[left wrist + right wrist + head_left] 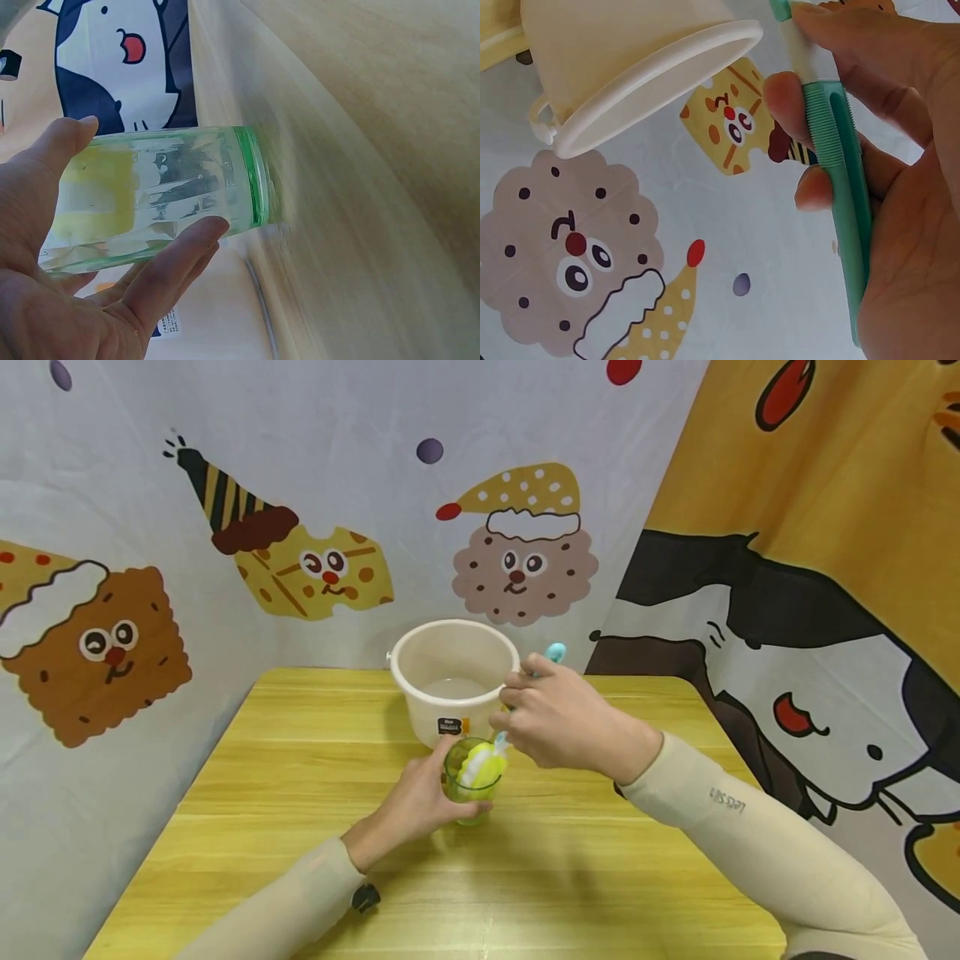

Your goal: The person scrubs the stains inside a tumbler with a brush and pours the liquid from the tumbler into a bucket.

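A clear green-tinted glass [474,795] is gripped by my left hand [422,795], thumb and fingers wrapped around its sides. In the left wrist view, the base of the glass [187,180] is at or very close to the tabletop. A sponge cup brush has its yellow-and-white head [483,765] in the mouth of the glass; the left wrist view shows yellow through the wall. My right hand [562,718] holds the brush's teal handle [840,195] from above, the fingers curled around it. Part of the handle is hidden by that hand in the head view.
Right behind the glass stands a cream bucket [427,714] with a dark label on its front. Both stand on a yellow wood-grain table [300,760]. A cartoon-printed cloth [337,410] hangs behind the table and along its right side.
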`<action>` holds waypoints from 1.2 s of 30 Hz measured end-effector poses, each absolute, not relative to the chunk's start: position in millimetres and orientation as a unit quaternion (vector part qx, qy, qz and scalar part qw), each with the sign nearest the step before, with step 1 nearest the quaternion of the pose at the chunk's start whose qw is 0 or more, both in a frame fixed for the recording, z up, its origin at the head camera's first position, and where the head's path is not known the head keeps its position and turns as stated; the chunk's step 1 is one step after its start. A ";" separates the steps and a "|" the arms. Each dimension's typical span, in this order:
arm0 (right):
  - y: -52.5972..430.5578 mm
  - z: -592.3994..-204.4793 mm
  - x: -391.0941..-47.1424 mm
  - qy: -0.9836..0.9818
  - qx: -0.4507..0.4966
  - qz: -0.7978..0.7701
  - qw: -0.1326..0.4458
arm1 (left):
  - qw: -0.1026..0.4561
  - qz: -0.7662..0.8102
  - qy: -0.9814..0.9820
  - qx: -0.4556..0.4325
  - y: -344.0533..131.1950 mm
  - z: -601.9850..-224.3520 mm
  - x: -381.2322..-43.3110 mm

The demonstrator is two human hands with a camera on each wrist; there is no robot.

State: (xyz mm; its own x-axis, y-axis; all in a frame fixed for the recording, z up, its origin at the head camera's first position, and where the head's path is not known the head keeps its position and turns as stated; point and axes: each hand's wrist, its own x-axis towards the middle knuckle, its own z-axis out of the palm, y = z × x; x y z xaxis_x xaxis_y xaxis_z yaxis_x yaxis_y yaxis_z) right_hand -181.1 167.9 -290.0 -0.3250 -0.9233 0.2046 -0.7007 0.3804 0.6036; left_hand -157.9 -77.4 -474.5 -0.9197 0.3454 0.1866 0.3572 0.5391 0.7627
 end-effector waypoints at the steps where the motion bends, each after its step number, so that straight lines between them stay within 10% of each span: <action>1: 168.5 -289.7 -181.9 -0.788 0.517 -0.204 0.263 | 0.006 -0.437 -0.877 -0.200 -77.1 -474.7 -157.7; 36: 179.7 -303.9 -185.8 -0.818 0.514 -0.087 0.243 | 0.002 -0.437 -0.875 -0.208 -77.8 -474.1 -158.7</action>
State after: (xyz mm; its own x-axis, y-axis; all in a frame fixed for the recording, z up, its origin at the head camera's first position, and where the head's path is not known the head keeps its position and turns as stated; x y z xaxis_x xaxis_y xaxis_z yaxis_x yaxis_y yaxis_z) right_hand -185.8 179.7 -303.9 -0.3540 -0.8831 0.3080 -0.7988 0.4568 0.3915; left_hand -158.7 -77.8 -474.1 -0.9134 0.3626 0.1849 0.3656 0.5312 0.7644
